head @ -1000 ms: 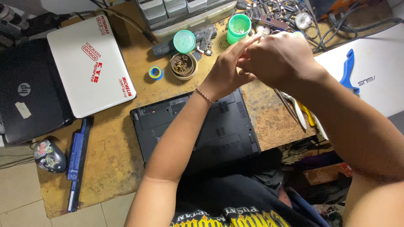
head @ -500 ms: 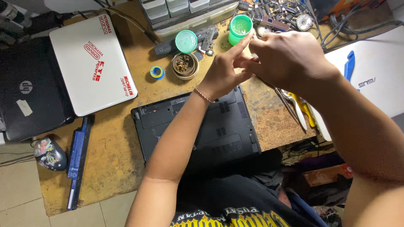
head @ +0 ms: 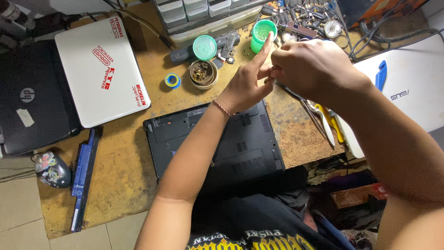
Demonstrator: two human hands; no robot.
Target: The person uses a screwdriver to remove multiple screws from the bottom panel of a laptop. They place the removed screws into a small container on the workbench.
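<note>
While both hands meet above the back edge of the wooden workbench, the left hand has its index finger stretched straight up toward the open green cup, and its other fingers are curled in. The right hand is closed loosely into a fist, with its fingertips pressed against the left hand; if something small is pinched between them, I cannot tell, because the fingers hide it. The green cup stands upright just behind the hands, near the tip of the left index finger but not clearly touching it. Its round green lid lies flat on the bench to the left, and just in front of the lid is a small round tin filled with small dark parts. A little roll of blue tape lies beside the tin. Under the left forearm a black laptop rests upside down, its bottom cover facing up. A white closed laptop with red stickers lies farther left, beside another black laptop. A long blue and black battery lies near the left edge of the bench, with a patterned mouse next to it. On the right, a yellow-handled tool lies beside a white laptop.
</note>
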